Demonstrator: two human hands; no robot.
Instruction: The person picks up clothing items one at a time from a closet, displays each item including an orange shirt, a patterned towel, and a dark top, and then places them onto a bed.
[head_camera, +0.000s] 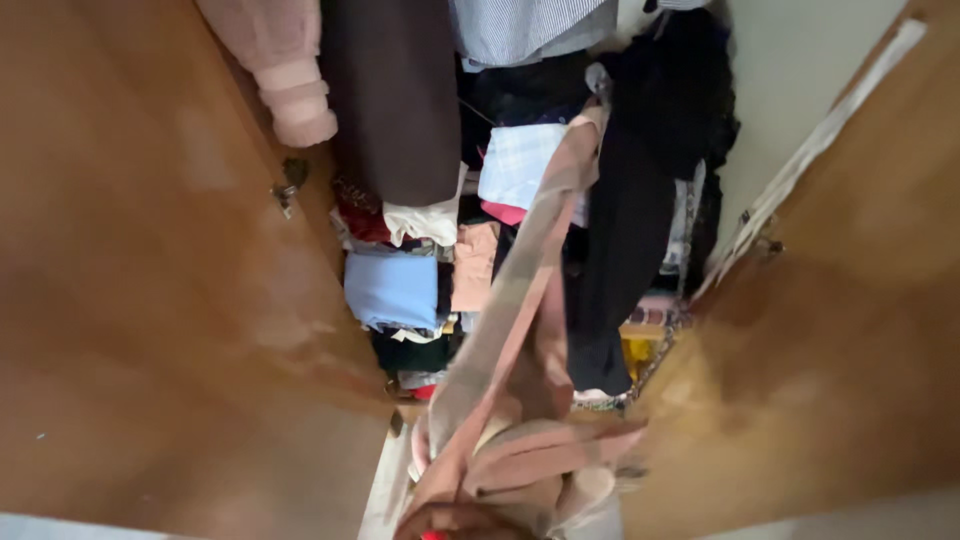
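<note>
A pink-and-grey plaid garment (525, 330) rose from the bottom of the frame toward the packed wardrobe, bunched at its lower end. Whether any grip held it could not be told; no hand showed clearly. Behind it hung a black garment (625, 240), with folded clothes (395, 285) stacked between open wooden doors (150, 300).

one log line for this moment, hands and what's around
hands: not clearly visible | nearest: plaid garment draped up into wardrobe | inside: folded stack, hanging dark coat | doors: open
</note>
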